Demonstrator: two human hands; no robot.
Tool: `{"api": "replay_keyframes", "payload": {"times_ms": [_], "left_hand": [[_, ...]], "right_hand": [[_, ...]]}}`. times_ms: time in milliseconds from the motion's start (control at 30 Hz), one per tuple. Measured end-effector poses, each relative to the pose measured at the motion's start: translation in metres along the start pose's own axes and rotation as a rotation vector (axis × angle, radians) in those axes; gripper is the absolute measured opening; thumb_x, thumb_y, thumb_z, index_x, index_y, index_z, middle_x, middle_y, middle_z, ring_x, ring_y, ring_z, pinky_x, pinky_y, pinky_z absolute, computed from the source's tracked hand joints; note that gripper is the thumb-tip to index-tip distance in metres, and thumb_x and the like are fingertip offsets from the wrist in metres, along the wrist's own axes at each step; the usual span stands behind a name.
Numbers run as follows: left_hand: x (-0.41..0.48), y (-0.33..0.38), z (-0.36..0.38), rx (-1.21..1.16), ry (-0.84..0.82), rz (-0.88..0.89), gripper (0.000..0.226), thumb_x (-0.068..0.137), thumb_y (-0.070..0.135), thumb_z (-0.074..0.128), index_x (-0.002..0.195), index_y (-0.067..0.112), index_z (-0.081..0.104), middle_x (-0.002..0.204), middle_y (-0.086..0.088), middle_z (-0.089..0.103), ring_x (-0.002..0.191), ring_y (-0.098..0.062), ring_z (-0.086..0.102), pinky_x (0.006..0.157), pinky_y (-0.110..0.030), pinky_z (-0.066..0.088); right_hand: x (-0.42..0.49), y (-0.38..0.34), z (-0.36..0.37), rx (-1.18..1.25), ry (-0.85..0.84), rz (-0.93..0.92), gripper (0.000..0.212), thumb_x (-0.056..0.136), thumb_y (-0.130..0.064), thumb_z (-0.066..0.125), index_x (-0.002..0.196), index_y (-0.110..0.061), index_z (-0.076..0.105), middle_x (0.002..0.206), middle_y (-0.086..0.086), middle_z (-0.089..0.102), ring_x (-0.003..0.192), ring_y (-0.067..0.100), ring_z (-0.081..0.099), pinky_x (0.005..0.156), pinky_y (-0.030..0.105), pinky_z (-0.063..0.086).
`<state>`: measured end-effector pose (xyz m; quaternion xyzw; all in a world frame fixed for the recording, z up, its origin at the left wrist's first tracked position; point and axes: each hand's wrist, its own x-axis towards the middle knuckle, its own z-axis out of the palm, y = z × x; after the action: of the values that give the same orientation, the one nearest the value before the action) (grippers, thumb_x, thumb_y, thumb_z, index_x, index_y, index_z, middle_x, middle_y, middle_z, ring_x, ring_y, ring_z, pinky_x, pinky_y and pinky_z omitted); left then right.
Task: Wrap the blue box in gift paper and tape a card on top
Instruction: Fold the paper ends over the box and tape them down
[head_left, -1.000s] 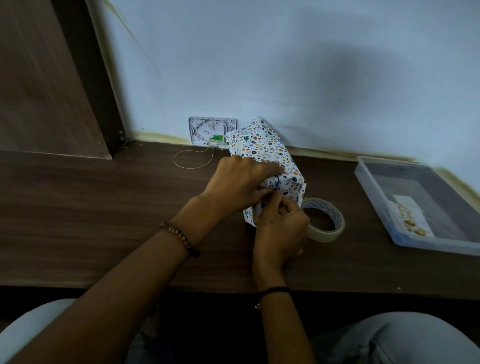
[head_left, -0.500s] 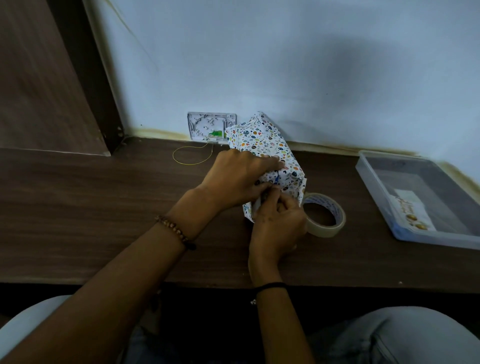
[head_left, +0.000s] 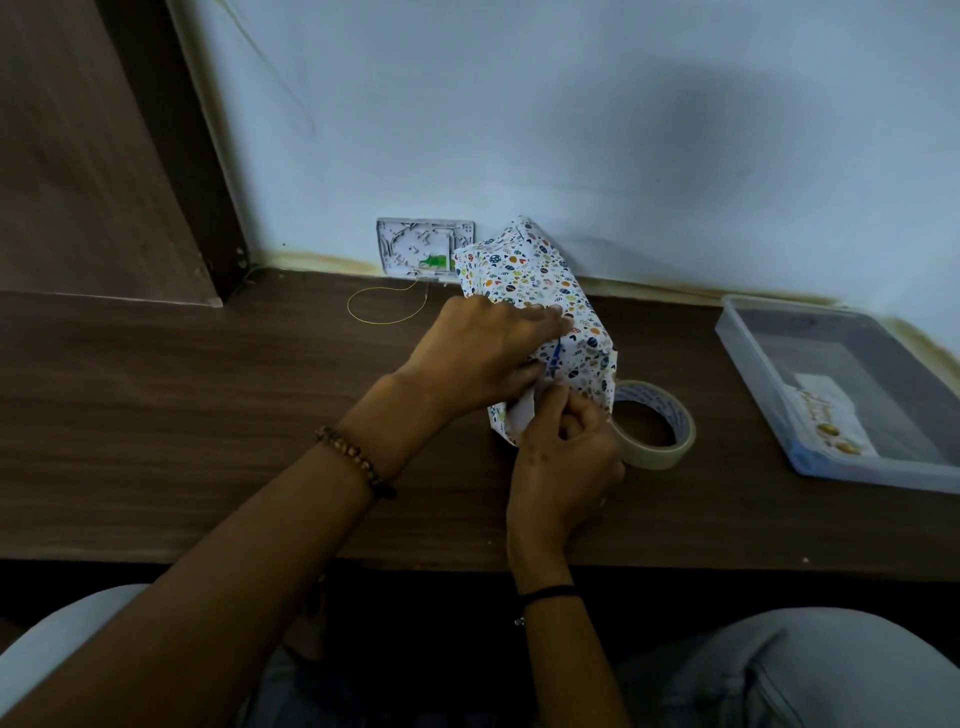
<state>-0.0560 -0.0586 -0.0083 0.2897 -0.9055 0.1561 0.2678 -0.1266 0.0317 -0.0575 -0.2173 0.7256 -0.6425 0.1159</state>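
The box, covered in white gift paper (head_left: 530, 283) with small coloured prints, lies on the dark wooden desk (head_left: 208, 405) with its far end by the wall. A thin strip of blue box (head_left: 556, 358) shows through the seam at the near end. My left hand (head_left: 483, 353) lies flat over the paper, pressing it down beside the seam. My right hand (head_left: 563, 457) pinches a white flap of paper at the near end of the box. A roll of tape (head_left: 655, 425) lies flat just right of the box. A card (head_left: 826, 410) rests inside the clear tray (head_left: 748, 364).
A white wall plate (head_left: 423, 249) sits on the wall behind the box, with a thin yellow wire loop (head_left: 384, 306) on the desk below it. A wooden panel (head_left: 88, 156) stands at the far left. My knees show below the desk's front edge.
My left hand's fingers have slid a little further across the paper. My right hand has shifted slightly on the near-end flap, and the blue strip at the seam shows more.
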Motion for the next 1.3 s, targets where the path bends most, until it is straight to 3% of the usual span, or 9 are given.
{"api": "replay_keyframes", "payload": {"times_ms": [133, 267, 400, 600, 800, 1033, 1100, 1167, 1300], "left_hand": [[0.0, 0.0, -0.004, -0.063, -0.03, -0.079, 0.047, 0.081, 0.042, 0.059, 0.128, 0.035, 0.063, 0.128, 0.012, 0.064, 0.084, -0.022, 0.071, 0.06, -0.024, 0.034], [0.0, 0.0, -0.009, -0.076, -0.058, -0.084, 0.057, 0.082, 0.061, 0.046, 0.133, 0.039, 0.057, 0.134, 0.015, 0.058, 0.096, -0.016, 0.07, 0.068, -0.026, 0.048], [-0.003, -0.002, -0.011, -0.051, -0.102, -0.047, 0.066, 0.081, 0.069, 0.049, 0.141, 0.042, 0.046, 0.144, 0.018, 0.048, 0.108, -0.013, 0.065, 0.075, -0.028, 0.049], [-0.004, 0.005, -0.01, -0.019, -0.105, -0.063, 0.067, 0.083, 0.062, 0.057, 0.143, 0.036, 0.045, 0.146, 0.014, 0.047, 0.104, -0.019, 0.067, 0.065, -0.025, 0.034], [0.001, 0.008, -0.009, -0.041, -0.13, -0.128, 0.06, 0.086, 0.056, 0.056, 0.143, 0.042, 0.041, 0.145, 0.019, 0.047, 0.111, -0.02, 0.063, 0.069, -0.028, 0.036], [0.003, 0.008, -0.009, -0.059, -0.119, -0.168, 0.06, 0.085, 0.054, 0.062, 0.141, 0.04, 0.046, 0.133, 0.013, 0.06, 0.105, -0.022, 0.064, 0.073, -0.031, 0.043], [0.003, 0.005, -0.008, -0.058, -0.137, -0.172, 0.061, 0.083, 0.047, 0.065, 0.141, 0.041, 0.045, 0.135, 0.015, 0.059, 0.105, -0.02, 0.064, 0.071, -0.03, 0.041], [0.003, 0.003, -0.007, -0.056, -0.147, -0.174, 0.062, 0.083, 0.042, 0.066, 0.141, 0.043, 0.045, 0.136, 0.016, 0.057, 0.104, -0.02, 0.064, 0.069, -0.029, 0.039], [0.003, 0.003, -0.008, -0.041, -0.147, -0.186, 0.062, 0.083, 0.04, 0.065, 0.141, 0.044, 0.044, 0.137, 0.016, 0.057, 0.106, -0.02, 0.063, 0.069, -0.028, 0.036]], "right_hand": [[0.001, 0.002, -0.001, 0.011, -0.009, -0.052, 0.022, 0.096, -0.042, 0.059, 0.085, -0.028, 0.072, 0.057, -0.016, 0.06, 0.058, 0.001, 0.059, 0.053, 0.015, 0.042], [0.008, 0.006, 0.002, 0.018, -0.056, -0.112, 0.021, 0.096, -0.044, 0.057, 0.086, -0.03, 0.07, 0.065, -0.006, 0.068, 0.064, 0.009, 0.065, 0.06, 0.03, 0.053], [0.017, 0.01, 0.003, 0.033, -0.113, -0.163, 0.018, 0.096, -0.043, 0.057, 0.081, -0.038, 0.064, 0.069, -0.007, 0.07, 0.067, 0.005, 0.066, 0.063, 0.027, 0.055], [0.023, 0.015, 0.0, 0.071, -0.16, -0.177, 0.026, 0.097, -0.041, 0.057, 0.084, -0.025, 0.072, 0.066, -0.006, 0.07, 0.064, 0.005, 0.067, 0.06, 0.023, 0.054], [0.025, 0.016, 0.001, 0.063, -0.171, -0.156, 0.029, 0.097, -0.045, 0.056, 0.083, -0.023, 0.07, 0.067, -0.004, 0.069, 0.063, 0.009, 0.067, 0.061, 0.035, 0.056], [0.022, 0.02, -0.005, 0.084, -0.135, -0.16, 0.029, 0.098, -0.042, 0.055, 0.087, -0.018, 0.068, 0.06, -0.002, 0.066, 0.055, 0.01, 0.064, 0.055, 0.027, 0.052], [0.02, 0.021, -0.007, 0.073, -0.117, -0.161, 0.032, 0.096, -0.046, 0.053, 0.086, -0.02, 0.067, 0.059, -0.002, 0.065, 0.053, 0.013, 0.064, 0.054, 0.033, 0.055], [0.02, 0.022, -0.008, 0.053, -0.082, -0.188, 0.035, 0.094, -0.051, 0.05, 0.086, -0.022, 0.067, 0.059, -0.003, 0.065, 0.052, 0.014, 0.064, 0.054, 0.039, 0.056], [0.019, 0.021, -0.008, -0.083, -0.031, -0.288, 0.035, 0.095, -0.046, 0.05, 0.078, -0.021, 0.067, 0.057, -0.006, 0.063, 0.054, 0.01, 0.062, 0.056, 0.039, 0.055]]}}
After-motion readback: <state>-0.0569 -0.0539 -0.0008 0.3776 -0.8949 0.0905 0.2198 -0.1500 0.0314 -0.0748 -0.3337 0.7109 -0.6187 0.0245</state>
